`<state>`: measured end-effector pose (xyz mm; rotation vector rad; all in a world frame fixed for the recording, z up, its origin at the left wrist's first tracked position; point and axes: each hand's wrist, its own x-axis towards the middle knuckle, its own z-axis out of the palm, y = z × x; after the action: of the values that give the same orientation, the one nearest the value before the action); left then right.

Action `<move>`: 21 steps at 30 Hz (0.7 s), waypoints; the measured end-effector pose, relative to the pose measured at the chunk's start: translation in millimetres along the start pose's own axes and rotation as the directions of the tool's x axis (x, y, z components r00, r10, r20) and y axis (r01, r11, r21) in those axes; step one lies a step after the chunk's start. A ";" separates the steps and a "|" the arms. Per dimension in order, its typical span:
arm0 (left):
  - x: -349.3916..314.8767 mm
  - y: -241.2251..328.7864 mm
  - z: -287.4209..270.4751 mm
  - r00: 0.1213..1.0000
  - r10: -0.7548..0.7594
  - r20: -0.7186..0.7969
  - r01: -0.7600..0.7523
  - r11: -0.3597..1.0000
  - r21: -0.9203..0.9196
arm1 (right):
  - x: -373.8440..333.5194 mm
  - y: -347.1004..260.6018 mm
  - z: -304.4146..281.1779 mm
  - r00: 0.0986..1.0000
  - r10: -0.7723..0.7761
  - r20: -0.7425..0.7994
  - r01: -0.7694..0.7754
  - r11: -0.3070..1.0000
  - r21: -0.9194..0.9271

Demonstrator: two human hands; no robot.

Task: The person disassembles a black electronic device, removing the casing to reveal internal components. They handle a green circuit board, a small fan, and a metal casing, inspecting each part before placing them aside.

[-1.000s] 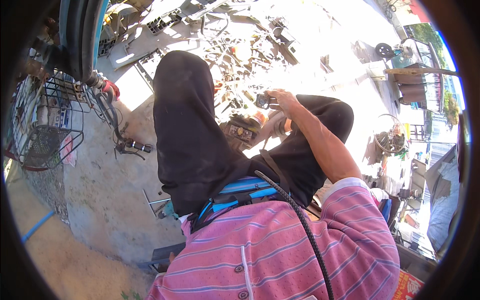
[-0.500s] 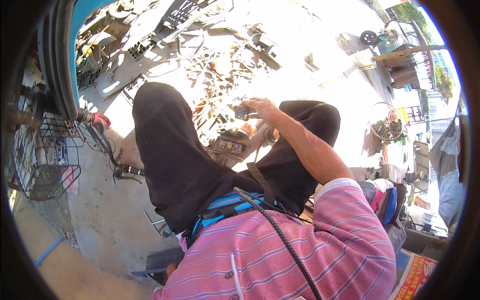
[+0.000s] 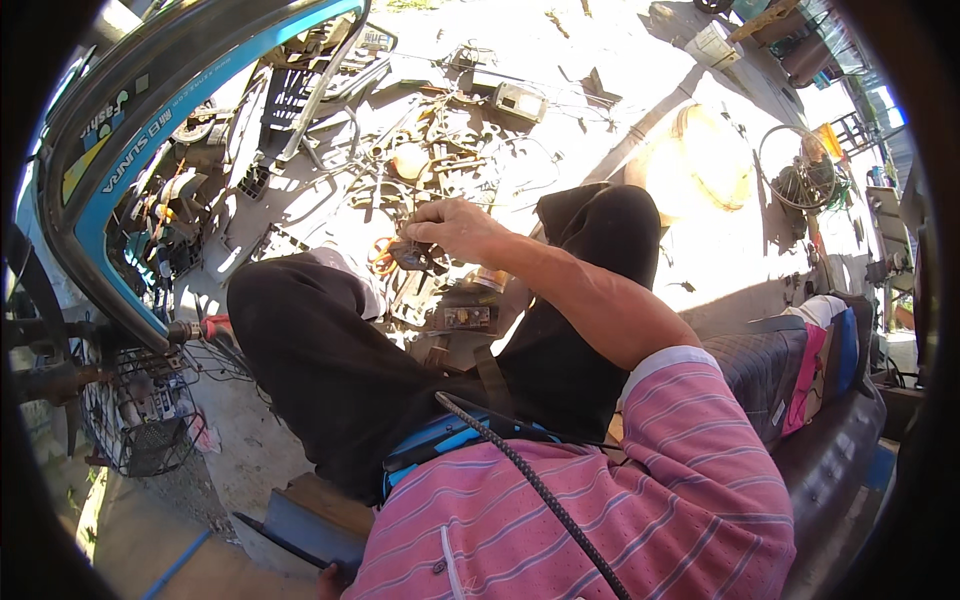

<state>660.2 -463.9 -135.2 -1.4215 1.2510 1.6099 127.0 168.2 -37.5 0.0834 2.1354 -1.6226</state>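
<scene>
In front of my knees, my right hand point(image 3: 458, 230) is closed on a small dark metal part point(image 3: 410, 257), which hangs under the fingers. An orange ring-shaped piece point(image 3: 381, 254) lies just left of that part. Below the hand, between my legs, sits a dark boxy part point(image 3: 467, 318) with a lighter top. Only a bit of my left hand point(image 3: 328, 580) shows at the lower edge, beside a dark-edged blue-grey panel point(image 3: 300, 540); its fingers are mostly hidden.
Metal scraps point(image 3: 440, 150) cover the sunlit ground ahead. A blue and black scooter frame point(image 3: 95, 215) with a wire basket point(image 3: 145, 425) rises at the left. To the right are a large pale round container point(image 3: 715, 165), a bicycle wheel point(image 3: 797, 168) and a dark padded seat point(image 3: 745, 365).
My view has turned, bringing more of the scooter frame and padded seat into sight. My right hand has moved left with the dark metal part still in it.
</scene>
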 end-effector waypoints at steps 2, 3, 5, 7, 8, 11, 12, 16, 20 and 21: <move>-23.9 17.1 -6.1 0.996 0.088 0.014 -0.087 0.996 -0.019 | -9.2 -9.9 -9.1 0.986 -0.164 -0.014 0.160 0.974 -0.160; -29.5 47.0 26.1 0.993 0.116 -0.017 -0.117 0.992 -0.038 | -11.1 -9.7 -9.0 0.995 -0.093 -0.023 0.091 0.992 -0.093; -46.0 120.0 104.6 0.980 0.195 -0.038 -0.193 0.980 0.044 | -22.5 -6.9 -23.4 0.999 -0.047 -0.021 0.048 0.997 0.059; -51.4 152.7 122.2 0.966 0.242 -0.093 -0.215 0.948 0.236 | -30.2 -8.9 -22.2 0.999 -0.020 -0.043 0.030 0.965 0.260; -54.1 164.4 139.4 0.952 0.268 -0.150 -0.211 0.925 0.315 | -30.8 -5.4 -25.3 0.999 -0.035 -0.036 0.043 0.964 0.261; -51.6 169.0 139.4 0.933 0.334 -0.135 -0.253 0.875 0.413 | -40.4 -9.0 -23.8 0.998 -0.058 -0.023 0.061 0.967 0.248; -50.6 170.6 144.5 0.926 0.367 -0.086 -0.306 0.865 0.397 | -40.1 -8.7 -23.0 0.998 -0.063 -0.022 0.067 0.964 0.258; -73.5 189.5 176.3 0.886 0.460 -0.049 -0.397 0.811 0.429 | -43.0 -12.5 -24.4 0.995 -0.092 -0.032 0.097 0.946 0.309; -111.8 224.9 212.1 0.819 0.571 -0.056 -0.393 0.630 0.670 | -44.3 -14.2 -39.5 0.989 -0.101 -0.105 0.131 0.932 0.337; -108.0 231.8 222.1 0.797 0.604 -0.006 -0.415 0.555 0.721 | -42.2 -11.2 -41.7 0.985 -0.130 -0.117 0.162 0.931 0.328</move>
<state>392.1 -322.0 15.2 -0.7986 2.3017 1.0486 148.1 212.8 -2.6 0.1113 1.9466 -2.0990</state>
